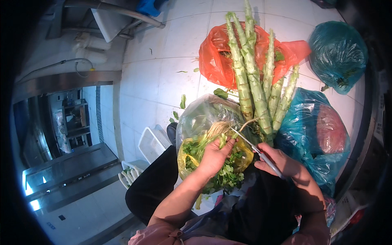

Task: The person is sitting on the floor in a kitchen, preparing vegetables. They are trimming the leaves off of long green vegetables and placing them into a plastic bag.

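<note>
My left hand (216, 154) pinches a leafy herb stalk, which looks like coriander, with a thick pale root (249, 122) sticking out to the upper right. In my right hand (277, 157) is a small knife (269, 163) with a grey handle. Its thin blade points up and left and lies against or just over the stalk; contact is hard to tell. Beneath my hands, a yellow plastic bag (183, 163) holds green coriander (228, 176). Pale stringy roots (219, 129) lie above my left hand, by a clear plastic bag (196, 114).
Several peeled celtuce stems (252, 76) lean beyond my hands, by a red plastic bag (214, 58). A blue bag (306, 122) and a tied teal bag (338, 55) sit at right. At left are a white basket (153, 144) and scattered leaves (183, 101) on the tiled floor (141, 92).
</note>
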{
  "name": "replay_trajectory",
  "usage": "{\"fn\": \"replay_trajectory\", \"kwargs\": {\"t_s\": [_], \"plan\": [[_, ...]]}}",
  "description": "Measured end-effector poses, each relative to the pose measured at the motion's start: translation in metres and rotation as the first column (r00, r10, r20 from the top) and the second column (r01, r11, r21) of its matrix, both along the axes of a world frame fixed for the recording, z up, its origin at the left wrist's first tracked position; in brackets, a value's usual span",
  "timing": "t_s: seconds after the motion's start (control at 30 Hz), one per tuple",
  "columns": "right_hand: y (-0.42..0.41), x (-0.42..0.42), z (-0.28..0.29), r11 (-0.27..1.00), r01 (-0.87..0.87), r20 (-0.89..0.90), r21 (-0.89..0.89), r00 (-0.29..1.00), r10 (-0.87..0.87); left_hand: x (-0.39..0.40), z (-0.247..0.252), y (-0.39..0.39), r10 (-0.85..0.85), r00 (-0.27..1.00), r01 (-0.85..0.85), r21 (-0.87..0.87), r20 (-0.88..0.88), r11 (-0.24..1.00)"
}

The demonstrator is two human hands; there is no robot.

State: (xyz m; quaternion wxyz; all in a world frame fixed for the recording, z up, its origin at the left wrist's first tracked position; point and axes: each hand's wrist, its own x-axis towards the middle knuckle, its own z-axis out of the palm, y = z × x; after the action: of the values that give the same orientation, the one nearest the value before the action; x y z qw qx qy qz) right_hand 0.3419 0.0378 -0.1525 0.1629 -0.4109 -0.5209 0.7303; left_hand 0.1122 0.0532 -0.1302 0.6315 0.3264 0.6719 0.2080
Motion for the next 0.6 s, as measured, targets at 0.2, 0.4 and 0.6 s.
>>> {"fn": "replay_trajectory", "kwargs": {"t_s": [0.2, 0.4, 0.6], "plan": [[0.006, -0.002, 0.000, 0.999, -0.042, 0.028, 0.002, 0.999, 0.042, -0.002, 0.001, 0.000, -0.023, 0.999, 0.023, -0.006, -0.046, 1.000], [-0.004, -0.005, -0.005, 0.999, 0.050, -0.046, 0.019, 0.998, -0.049, 0.006, 0.007, 0.004, 0.019, 1.000, -0.019, -0.032, 0.008, 0.999], [-0.015, -0.012, -0.019, 0.983, 0.186, -0.034, -0.002, 0.982, -0.186, 0.006, 0.010, -0.005, -0.125, 0.992, 0.124, 0.103, 0.000, 0.987]]}}
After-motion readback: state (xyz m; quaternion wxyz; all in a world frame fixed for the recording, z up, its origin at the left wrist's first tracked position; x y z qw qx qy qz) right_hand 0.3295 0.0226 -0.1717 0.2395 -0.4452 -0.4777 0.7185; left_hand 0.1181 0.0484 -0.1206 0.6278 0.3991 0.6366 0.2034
